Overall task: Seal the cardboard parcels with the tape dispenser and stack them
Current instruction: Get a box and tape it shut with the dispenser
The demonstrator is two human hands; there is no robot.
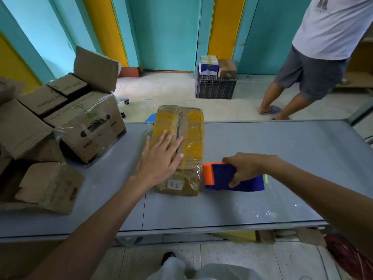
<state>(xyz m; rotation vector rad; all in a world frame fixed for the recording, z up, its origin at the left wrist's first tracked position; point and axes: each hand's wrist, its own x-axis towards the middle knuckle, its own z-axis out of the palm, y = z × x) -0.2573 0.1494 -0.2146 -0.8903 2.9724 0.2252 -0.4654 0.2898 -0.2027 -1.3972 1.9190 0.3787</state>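
One parcel point(194, 130), label point(175, 183) perhaps barcoded, right hand point(248, 168) gripping dispenser point(221, 176)

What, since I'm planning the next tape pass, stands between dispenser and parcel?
Nothing visible: the tape dispenser, gripped by the right hand, sits right beside the parcel; the left hand lies flat on top.

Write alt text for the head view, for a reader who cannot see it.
The left hand presses flat on a tape-wrapped cardboard parcel on a grey table, while the right hand holds a blue and orange tape dispenser at the parcel's near right corner. Opened cardboard boxes lie at the table's left; another person stands beyond.
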